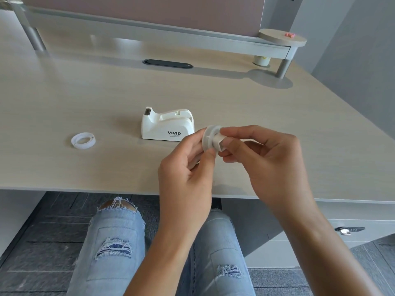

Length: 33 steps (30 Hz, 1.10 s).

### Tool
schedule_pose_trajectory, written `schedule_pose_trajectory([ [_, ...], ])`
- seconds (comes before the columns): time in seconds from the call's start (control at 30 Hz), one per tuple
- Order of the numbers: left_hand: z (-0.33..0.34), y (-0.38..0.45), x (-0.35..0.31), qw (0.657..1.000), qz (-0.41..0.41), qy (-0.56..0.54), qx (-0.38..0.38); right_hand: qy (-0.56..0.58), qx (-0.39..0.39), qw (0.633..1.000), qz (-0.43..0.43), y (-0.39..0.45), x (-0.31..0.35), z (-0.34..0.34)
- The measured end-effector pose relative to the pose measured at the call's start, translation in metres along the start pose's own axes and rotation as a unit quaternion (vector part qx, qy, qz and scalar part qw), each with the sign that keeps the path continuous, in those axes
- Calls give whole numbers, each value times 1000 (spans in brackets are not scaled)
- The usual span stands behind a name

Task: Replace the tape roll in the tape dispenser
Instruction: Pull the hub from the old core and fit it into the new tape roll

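A white tape dispenser [167, 124] marked VIVID stands on the desk, its cradle holding no roll. To its left a clear tape roll [83, 141] lies flat on the desk. Above the desk's front edge, both hands hold a small white spool [210, 138]. My left hand [186, 174] pinches the spool's round flange from below. My right hand [265, 161] grips its hub from the right with thumb and fingertips. The spool hangs just right of the dispenser, apart from it.
The light wooden desk [106, 99] has a dark cable slot [167, 64] at the back and a raised grey shelf [162, 33]. A small white jar [261, 60] stands under the shelf's right end beside its post [283, 68]. My knees in torn jeans show below.
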<state>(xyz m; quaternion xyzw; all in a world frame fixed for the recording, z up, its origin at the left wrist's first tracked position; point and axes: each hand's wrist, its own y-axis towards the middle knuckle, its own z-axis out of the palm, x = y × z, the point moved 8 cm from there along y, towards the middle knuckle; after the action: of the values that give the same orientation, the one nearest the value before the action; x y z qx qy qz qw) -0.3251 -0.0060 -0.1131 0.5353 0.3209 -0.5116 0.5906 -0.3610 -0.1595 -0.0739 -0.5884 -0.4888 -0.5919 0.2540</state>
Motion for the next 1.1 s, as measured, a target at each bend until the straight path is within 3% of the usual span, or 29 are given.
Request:
schedule_pose_trajectory([
  [0.37, 5, -3, -4, 1000, 16, 22, 3, 124, 20, 989, 79, 0, -17, 1],
  [1.1, 10, -3, -5, 999, -16, -49, -7, 79, 20, 994, -66, -1, -4, -4],
])
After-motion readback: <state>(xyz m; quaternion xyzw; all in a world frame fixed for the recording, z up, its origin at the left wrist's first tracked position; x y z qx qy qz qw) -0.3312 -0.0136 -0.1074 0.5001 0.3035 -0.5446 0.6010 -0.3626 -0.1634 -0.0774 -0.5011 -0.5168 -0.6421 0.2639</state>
